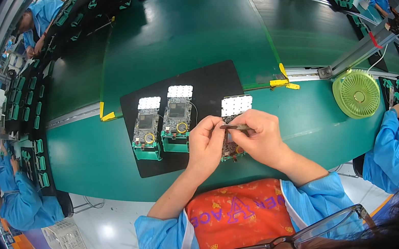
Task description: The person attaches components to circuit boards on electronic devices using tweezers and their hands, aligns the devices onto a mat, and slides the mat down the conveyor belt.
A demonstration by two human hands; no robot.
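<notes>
Working at a broad green bench (96, 158) and using a black mat (164, 166) near the front edge. Having a round green desk fan (357, 93) well off to the right, apart from the work. Resting one green-framed circuit board (147, 123) on the left of the mat and a second circuit board (177, 111) just beside, both out of the hands; not being able to tell either as finished or as waiting. Working on a third circuit board (230, 149) by the mat's right edge, beneath both hands and partly hidden by them. Bringing in the right hand (265, 132), closed in a grip, and meeting it with the left hand (205, 144), narrowed to a thumb-and-finger pinch; not being able to tell of any small part gripped in that pinch. Already showing a white dotted panel (237, 105) at the third board's far end, as on the other two, so probably being partway through this unit. Holding in the right hand a slim dark tool (235, 127), pointing toward the left fingertips, and so likely leaving some fine handling undone. Seeing a yellow ring (182, 127) on each resting board, but not making out clearly the same on the third.
</notes>
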